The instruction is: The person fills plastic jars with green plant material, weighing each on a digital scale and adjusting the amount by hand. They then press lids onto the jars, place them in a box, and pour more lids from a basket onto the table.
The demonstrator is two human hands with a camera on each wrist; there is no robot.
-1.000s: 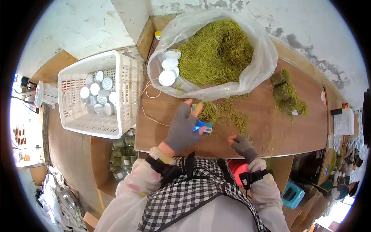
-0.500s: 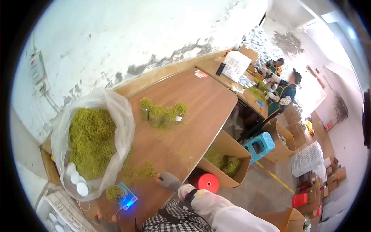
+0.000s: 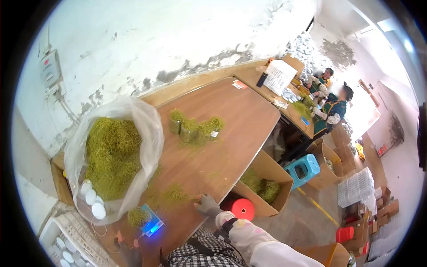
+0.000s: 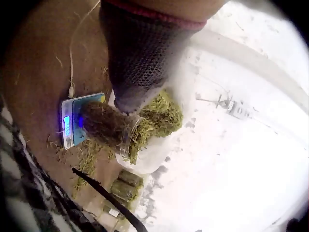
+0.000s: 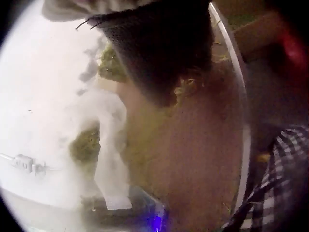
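A clear jar [image 3: 138,216], packed with dried green tea heaped above its rim, stands on a small digital scale [image 3: 153,224] with a lit blue display. My left hand [image 3: 128,252], in a grey fingerless glove, is beside the scale with thumb and fingers apart, holding nothing. In the left wrist view that glove [image 4: 140,63] overlaps the top of the jar [image 4: 108,123]. My right hand [image 3: 207,206] rests near the table's front edge with bent fingers. Yellowish strands show by its fingertips in the right wrist view; I cannot tell whether they are pinched.
A clear plastic bag [image 3: 153,133] of loose tea stands at the left, with white lids [image 3: 98,211] inside it. Filled jars [image 3: 191,129] stand farther back. A white basket [image 3: 84,238] is at lower left. A cardboard box [image 3: 267,202] and red tub [image 3: 243,209] stand below the edge. Two people work beyond.
The head view has swung from looking down at the table to looking right across the room, then shifted slightly. Both hands stay near the scale and table edge.
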